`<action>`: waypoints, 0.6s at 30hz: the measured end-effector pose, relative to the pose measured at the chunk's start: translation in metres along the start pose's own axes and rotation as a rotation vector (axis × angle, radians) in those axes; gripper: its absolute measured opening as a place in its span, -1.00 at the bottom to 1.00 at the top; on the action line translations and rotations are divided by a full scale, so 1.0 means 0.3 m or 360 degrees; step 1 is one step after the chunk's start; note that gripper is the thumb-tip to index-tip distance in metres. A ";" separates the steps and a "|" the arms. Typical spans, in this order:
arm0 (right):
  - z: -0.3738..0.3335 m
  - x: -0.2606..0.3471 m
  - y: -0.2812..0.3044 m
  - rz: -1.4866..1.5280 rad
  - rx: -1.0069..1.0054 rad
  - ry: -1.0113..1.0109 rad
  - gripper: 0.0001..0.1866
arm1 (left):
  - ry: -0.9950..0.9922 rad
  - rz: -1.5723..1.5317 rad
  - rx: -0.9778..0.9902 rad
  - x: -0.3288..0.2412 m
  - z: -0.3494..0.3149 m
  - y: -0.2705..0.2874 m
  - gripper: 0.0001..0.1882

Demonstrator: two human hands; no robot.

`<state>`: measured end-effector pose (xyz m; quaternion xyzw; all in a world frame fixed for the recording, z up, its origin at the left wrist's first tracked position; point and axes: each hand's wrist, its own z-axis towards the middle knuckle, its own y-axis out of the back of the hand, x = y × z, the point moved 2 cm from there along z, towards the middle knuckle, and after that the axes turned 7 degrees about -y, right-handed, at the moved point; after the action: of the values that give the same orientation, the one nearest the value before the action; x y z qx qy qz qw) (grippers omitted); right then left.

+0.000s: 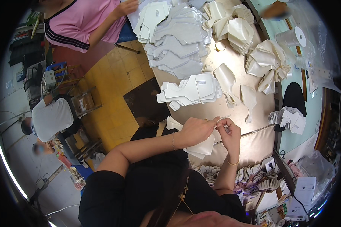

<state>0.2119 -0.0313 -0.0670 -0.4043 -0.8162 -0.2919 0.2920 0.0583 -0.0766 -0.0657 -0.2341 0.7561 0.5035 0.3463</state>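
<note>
Two hands, work part done

Our left hand (196,131) and right hand (229,133) meet, fingers bent; whether they grip anything, we cannot tell. White pieces (205,146) lie beneath, at the table's (267,109) near edge. Beyond, two cream pieces (248,99) remain loose; toward the right edge, a bundle (264,60) looks finished.

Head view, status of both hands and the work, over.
Left hand, right hand: fingers close together, grip unclear. Pale pieces beneath left hand. White stack beyond, apart from hands.
</note>
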 end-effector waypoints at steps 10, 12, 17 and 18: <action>0.025 -0.006 -0.009 -0.0015 -0.0001 0.0039 -0.94 | 0.0001 0.0030 0.0022 0.021 0.012 0.006 -0.59; 0.022 -0.001 -0.012 -0.0060 -0.0011 -0.0006 -0.94 | -0.0004 0.0042 0.0010 0.023 0.012 0.005 -0.59; 0.019 0.020 -0.021 -0.0033 -0.0016 0.0078 -0.92 | 0.0007 0.0116 0.0043 0.030 0.013 0.004 -0.57; 0.019 0.023 -0.021 -0.0042 -0.0013 0.0085 -0.92 | 0.0001 0.0119 0.0035 0.030 0.013 0.004 -0.57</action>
<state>0.2019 -0.0270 -0.0672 -0.3866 -0.8121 -0.3098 0.3082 0.0527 -0.0725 -0.0727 -0.2019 0.7700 0.5077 0.3296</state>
